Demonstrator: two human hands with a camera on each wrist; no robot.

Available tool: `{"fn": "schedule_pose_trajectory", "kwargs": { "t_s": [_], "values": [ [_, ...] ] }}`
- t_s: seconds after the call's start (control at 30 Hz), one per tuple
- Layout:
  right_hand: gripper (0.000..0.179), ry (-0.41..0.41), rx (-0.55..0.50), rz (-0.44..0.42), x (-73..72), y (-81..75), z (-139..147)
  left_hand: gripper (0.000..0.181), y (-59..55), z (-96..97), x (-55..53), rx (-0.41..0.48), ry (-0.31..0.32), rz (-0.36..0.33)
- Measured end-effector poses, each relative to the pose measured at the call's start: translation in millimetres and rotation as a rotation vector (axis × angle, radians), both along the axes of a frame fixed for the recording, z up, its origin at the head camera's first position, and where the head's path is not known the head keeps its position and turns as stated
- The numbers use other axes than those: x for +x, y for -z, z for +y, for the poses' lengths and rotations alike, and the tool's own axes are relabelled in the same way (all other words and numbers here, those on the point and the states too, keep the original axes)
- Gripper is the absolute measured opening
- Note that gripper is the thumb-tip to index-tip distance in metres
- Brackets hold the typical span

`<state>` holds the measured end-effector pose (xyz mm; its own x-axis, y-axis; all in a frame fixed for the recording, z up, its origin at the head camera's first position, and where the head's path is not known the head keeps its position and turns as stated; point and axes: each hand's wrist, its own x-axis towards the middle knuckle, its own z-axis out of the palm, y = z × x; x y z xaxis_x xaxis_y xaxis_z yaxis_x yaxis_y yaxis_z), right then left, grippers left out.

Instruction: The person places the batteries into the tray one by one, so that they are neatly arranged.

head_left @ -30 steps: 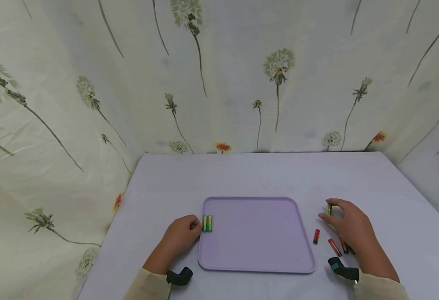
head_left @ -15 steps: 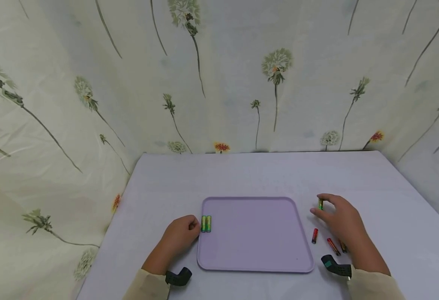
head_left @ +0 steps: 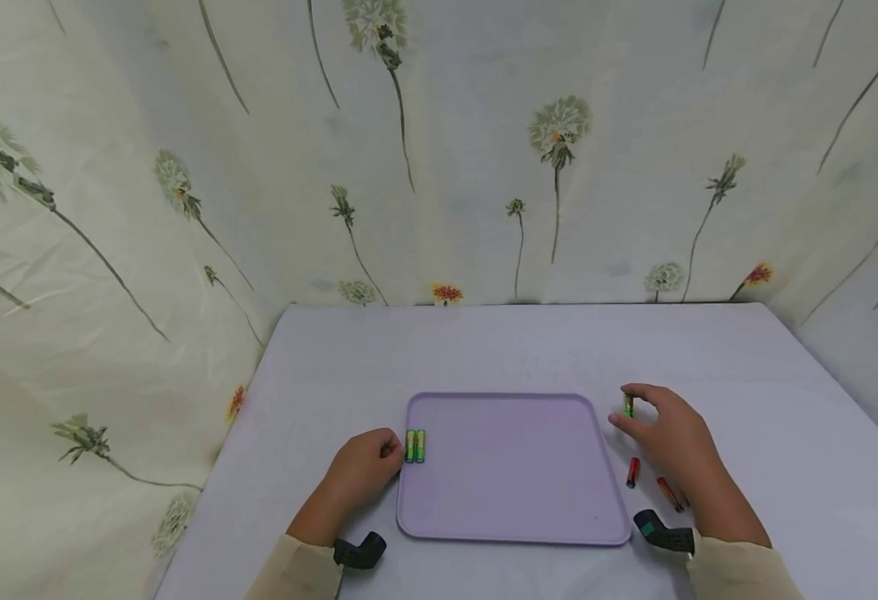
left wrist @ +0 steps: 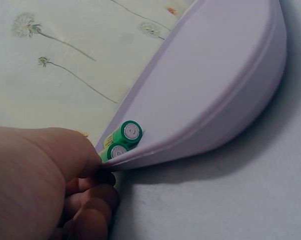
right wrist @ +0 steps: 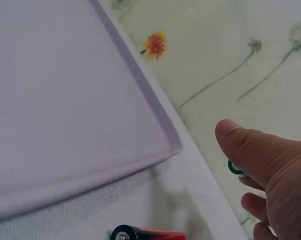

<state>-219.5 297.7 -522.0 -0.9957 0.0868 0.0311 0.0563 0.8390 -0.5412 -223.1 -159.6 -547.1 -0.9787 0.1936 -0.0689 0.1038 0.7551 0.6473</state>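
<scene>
A purple tray (head_left: 514,467) lies on the table. Two green batteries (head_left: 415,447) sit side by side inside its left edge; the left wrist view shows their flat ends. My left hand (head_left: 363,467) is at that edge, pinching the tray's rim (left wrist: 135,159) between thumb and curled fingers. To the right of the tray, my right hand (head_left: 674,437) pinches a green battery (head_left: 629,406) between thumb and forefinger, above the table. In the right wrist view the thumb hides most of this battery (right wrist: 233,168).
A red battery (head_left: 633,472) lies right of the tray. Another red battery (head_left: 668,493) is nearer the right wrist, with one more partly hidden by the arm. Flower-patterned cloth (head_left: 454,167) hangs behind and beside the white table (head_left: 484,346).
My right hand has moved left toward the tray with the green battery in its pinch. My left hand and the tray have stayed in place.
</scene>
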Motion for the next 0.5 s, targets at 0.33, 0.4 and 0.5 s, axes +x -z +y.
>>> {"fn": "schedule_pose_trajectory", "kwargs": {
  "t_s": [0.33,0.4,0.5],
  "values": [
    [0.067,-0.019,-0.007,0.034,-8.2,-10.7,-19.7,0.014,2.3,-0.8,-1.9,-0.008,-0.003,0.009],
    [0.067,-0.033,-0.015,0.042,-10.3,-12.4,-22.9,0.014,2.4,-0.7,-2.2,-0.009,-0.002,0.010],
    [0.068,-0.046,-0.029,0.038,-12.8,-15.9,-29.0,0.014,2.6,-0.8,-2.0,-0.005,0.003,0.011]
  ]
}}
